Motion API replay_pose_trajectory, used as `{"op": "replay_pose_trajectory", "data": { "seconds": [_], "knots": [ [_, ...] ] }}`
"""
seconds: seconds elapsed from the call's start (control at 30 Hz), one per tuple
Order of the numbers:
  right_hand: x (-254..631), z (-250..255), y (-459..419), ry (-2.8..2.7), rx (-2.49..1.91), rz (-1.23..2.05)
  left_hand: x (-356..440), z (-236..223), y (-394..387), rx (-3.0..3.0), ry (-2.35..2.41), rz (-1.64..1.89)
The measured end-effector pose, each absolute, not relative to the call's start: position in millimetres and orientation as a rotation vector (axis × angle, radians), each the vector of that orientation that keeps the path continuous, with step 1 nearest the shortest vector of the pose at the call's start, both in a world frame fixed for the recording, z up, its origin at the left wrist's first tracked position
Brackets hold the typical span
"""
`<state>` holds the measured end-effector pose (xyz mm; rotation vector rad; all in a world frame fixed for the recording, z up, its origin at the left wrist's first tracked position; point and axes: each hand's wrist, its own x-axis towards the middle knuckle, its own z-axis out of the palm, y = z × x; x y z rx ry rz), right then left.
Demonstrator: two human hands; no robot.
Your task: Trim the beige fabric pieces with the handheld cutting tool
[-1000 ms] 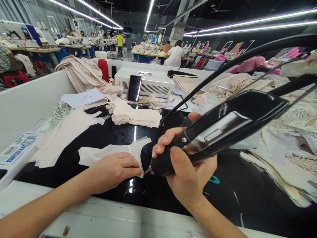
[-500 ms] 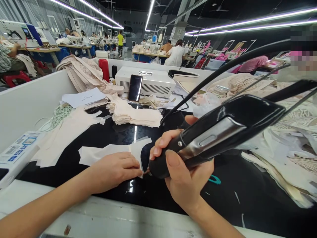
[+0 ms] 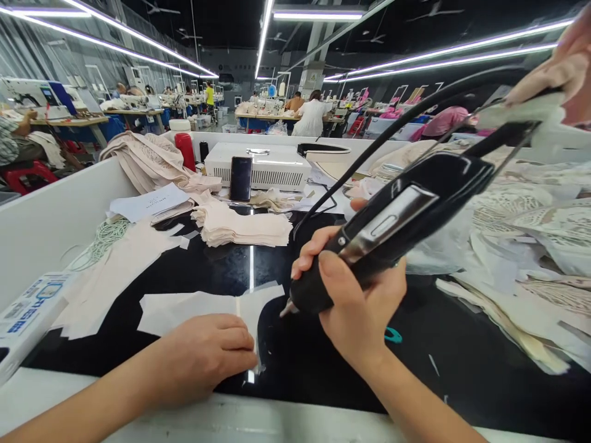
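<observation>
My right hand (image 3: 360, 295) grips a black corded hand tool (image 3: 392, 227) with a silver lever plate on its side. The tool's narrow metal tip (image 3: 287, 309) points down to the left, just right of a thin white fabric piece (image 3: 184, 311) and apart from it. This piece lies on the black tabletop, with a narrow seam strip (image 3: 239, 306) across it. My left hand (image 3: 207, 354) is closed over the fabric's near right end, fingers together; its thumb is hidden. Beyond the hands sits a stack of cream fabric pieces (image 3: 244, 224).
A phone (image 3: 241, 178) leans on a vented white box (image 3: 258, 166). Fabric pieces (image 3: 111, 264), pale green cord (image 3: 107, 243) and a white carton (image 3: 34, 314) lie left. Lace fabric (image 3: 530, 246) is heaped right, near a teal clip (image 3: 392, 335). A blurred part of a person (image 3: 554, 80) shows upper right.
The tool's tip has come away from the fabric edge by my left fingers, up and to the right. My left hand stays on the fabric. The camera view has tilted up slightly.
</observation>
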<state>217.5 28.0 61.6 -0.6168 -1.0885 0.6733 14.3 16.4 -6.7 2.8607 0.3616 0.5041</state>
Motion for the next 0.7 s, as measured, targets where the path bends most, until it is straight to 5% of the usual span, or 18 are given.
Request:
{"op": "replay_pose_trajectory", "data": {
  "seconds": [0.7],
  "knots": [
    [240,47,31,-1.140,-0.751,0.637,71,3,42,2.833,0.963,0.523]
  ]
}}
